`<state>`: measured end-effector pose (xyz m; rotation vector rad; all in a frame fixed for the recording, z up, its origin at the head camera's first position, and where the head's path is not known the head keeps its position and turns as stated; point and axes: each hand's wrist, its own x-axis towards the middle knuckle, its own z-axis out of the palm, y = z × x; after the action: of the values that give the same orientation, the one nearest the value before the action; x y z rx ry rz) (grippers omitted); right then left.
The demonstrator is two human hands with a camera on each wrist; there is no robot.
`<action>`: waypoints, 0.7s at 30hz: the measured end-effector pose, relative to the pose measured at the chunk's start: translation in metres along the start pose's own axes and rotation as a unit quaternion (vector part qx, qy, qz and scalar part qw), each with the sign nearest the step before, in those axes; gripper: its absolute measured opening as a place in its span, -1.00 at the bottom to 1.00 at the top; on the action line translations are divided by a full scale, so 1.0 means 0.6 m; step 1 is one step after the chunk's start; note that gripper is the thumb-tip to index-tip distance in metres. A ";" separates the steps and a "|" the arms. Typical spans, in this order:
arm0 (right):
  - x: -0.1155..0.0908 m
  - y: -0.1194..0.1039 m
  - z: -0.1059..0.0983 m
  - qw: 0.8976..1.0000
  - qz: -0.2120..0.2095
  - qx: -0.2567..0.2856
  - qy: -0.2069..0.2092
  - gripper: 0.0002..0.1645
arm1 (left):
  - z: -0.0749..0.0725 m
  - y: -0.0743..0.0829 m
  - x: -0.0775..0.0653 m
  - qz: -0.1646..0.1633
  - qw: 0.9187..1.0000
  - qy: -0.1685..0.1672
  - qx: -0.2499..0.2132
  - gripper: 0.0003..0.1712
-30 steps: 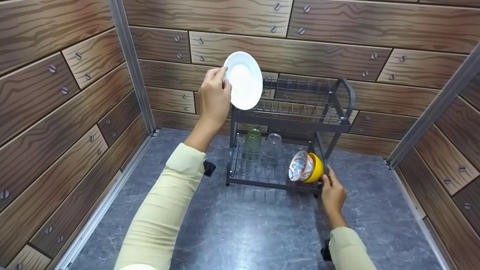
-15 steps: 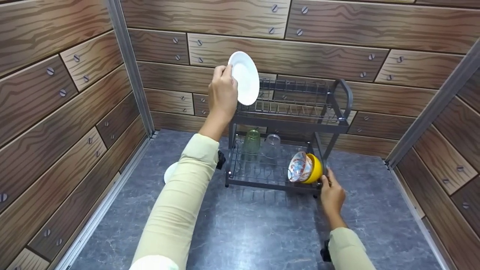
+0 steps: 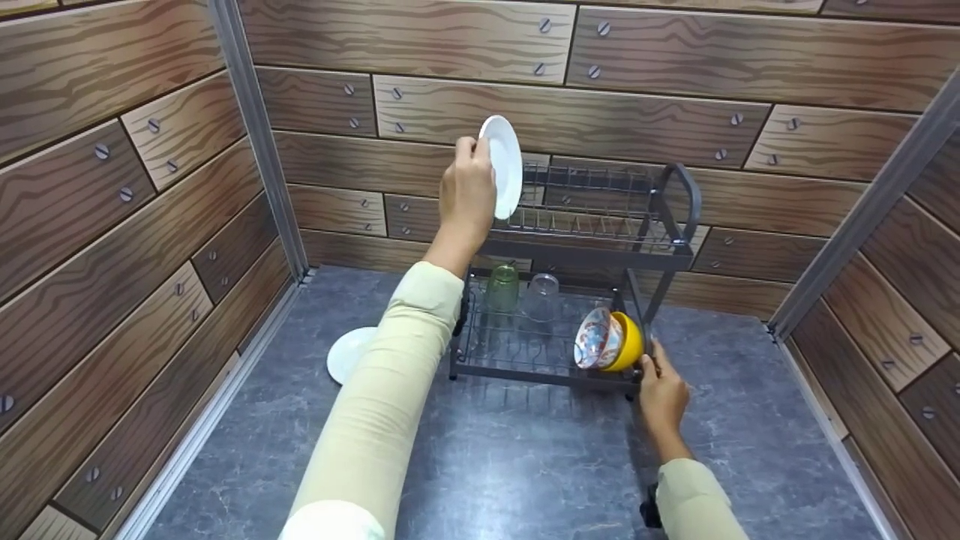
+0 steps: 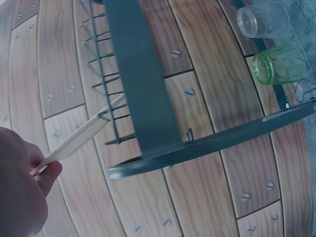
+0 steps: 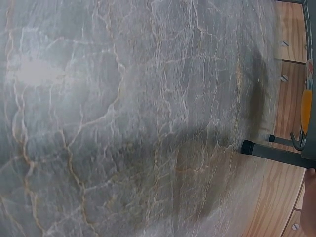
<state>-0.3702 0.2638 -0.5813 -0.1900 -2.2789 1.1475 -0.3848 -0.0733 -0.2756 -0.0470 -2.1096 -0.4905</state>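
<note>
My left hand (image 3: 469, 184) pinches a white plate (image 3: 506, 169) by its rim, holding it nearly upright at the left end of the dish rack's upper tier. In the left wrist view the far edge of the plate (image 4: 81, 136) reaches the wire slots (image 4: 111, 84); whether it touches them I cannot tell. My right hand (image 3: 664, 394) grips the black dish rack (image 3: 592, 253) low on its right side. Beside that hand, a patterned bowl (image 3: 592, 339) and a yellow bowl (image 3: 631, 343) lean on their sides on the lower tier.
A green glass (image 3: 502, 289) and a clear glass (image 3: 541, 296) stand upside down at the back of the lower tier. Another white plate (image 3: 346, 354) lies on the grey marbled surface (image 3: 525, 457), partly behind my left sleeve. Wood-patterned walls (image 3: 420, 105) enclose the area.
My left hand has moved right with the plate, turning it more edge-on above the rack. The plate on the surface has come into view from behind my sleeve. My right hand stays put.
</note>
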 end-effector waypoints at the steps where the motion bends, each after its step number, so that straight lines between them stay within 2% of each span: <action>1: 0.000 0.001 0.000 1.000 0.001 0.000 0.000 -0.50 | 0.004 0.002 -0.001 0.001 1.000 -0.001 0.008 -0.70; 7: 0.000 0.002 0.000 1.000 0.008 0.005 0.001 -0.50 | 0.027 0.008 0.000 0.011 0.999 -0.004 0.040 -0.71; 14: -0.002 0.000 -0.002 1.000 0.014 0.016 -0.010 -0.48 | 0.040 0.013 0.002 0.010 0.997 -0.027 0.076 -0.73; 17: -0.001 0.000 -0.002 1.000 0.010 0.017 -0.009 -0.49 | 0.041 0.019 0.005 0.028 0.993 -0.027 0.112 -0.71; 21: 0.000 0.002 -0.001 1.000 0.005 0.012 -0.002 -0.50 | 0.043 0.026 0.007 0.055 0.987 -0.022 0.151 -0.59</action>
<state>-0.3698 0.2650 -0.5819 -0.1907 -2.2686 1.1816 -0.4042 -0.0502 -0.2793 0.0002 -2.1890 -0.1011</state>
